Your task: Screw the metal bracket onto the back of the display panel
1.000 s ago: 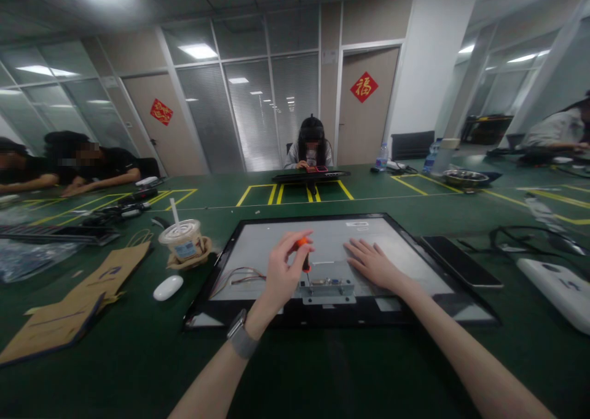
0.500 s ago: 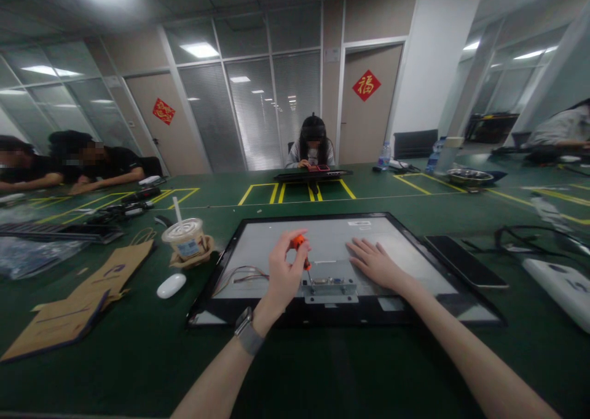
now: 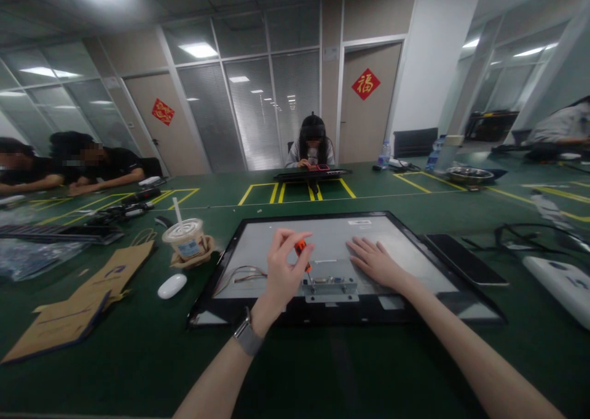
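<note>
A flat display panel (image 3: 258, 241) with a black frame lies on the green table. Near its front edge is a metal bracket (image 3: 330, 291) with small connectors. My left hand (image 3: 284, 268), wearing a watch on the wrist, has its fingers closed round an orange and black screwdriver (image 3: 302, 251), whose shaft points down at the bracket's left end. The exact spot of the tip is too small to tell. Flat on the panel's back, right of the bracket, rests my right hand (image 3: 375, 262) with fingers spread. Thin wires (image 3: 244, 273) lie on the panel left of my left hand.
Left of the panel are a white mouse (image 3: 172, 285), a drink cup (image 3: 184, 238) and a paper bag (image 3: 96, 290). A black phone-like slab (image 3: 463, 260) and a white device (image 3: 560, 287) lie right. A person (image 3: 314, 145) sits across the table.
The fingers of my left hand have shifted slightly on the screwdriver, the index finger now straighter over its top. My right hand has stayed in place.
</note>
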### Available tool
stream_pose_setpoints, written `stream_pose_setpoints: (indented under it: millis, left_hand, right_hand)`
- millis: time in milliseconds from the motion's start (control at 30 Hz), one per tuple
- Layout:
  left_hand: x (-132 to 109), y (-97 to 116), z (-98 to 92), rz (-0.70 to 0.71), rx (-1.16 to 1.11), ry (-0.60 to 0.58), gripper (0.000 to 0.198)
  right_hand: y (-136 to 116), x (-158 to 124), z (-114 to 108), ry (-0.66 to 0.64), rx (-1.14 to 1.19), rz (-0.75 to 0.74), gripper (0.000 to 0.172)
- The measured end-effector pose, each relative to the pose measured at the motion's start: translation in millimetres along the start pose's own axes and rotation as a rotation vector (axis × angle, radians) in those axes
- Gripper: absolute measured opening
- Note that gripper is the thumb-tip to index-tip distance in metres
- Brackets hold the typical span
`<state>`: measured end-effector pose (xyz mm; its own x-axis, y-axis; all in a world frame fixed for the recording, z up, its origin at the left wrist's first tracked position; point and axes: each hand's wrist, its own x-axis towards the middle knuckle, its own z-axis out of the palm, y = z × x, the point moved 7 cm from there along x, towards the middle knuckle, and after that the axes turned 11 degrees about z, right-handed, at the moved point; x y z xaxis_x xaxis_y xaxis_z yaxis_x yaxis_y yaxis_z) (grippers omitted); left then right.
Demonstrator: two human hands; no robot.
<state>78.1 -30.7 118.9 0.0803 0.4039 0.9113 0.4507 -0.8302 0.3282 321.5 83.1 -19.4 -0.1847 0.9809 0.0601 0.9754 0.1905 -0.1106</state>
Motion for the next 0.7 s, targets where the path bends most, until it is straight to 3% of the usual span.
stream_pose_setpoints:
  millis: [167,367,567,700]
  left_hand:
    - [-1,-3,6.2,-0.055,-0.112,-0.093,0.034]
    - [1,-2,3.4,-0.018,-0.028,-0.033,0.019]
    - [-1,-6,4.8,-0.083,-0.141,-0.047,0.033]
    - [-2,-13,2.3,-0.112,-0.108,0.004,0.024]
  right_hand:
    - [-1,-1,-1,-0.004,0.007,-0.004,0.063]
    - [-1,-1,-1,-0.002,-0.003,-0.009,0.062]
    - [1,0,1,0.01,-0.006,-0.013,0.061]
    - [0,-1,0,0.001,-0.013,-0.003,0.061]
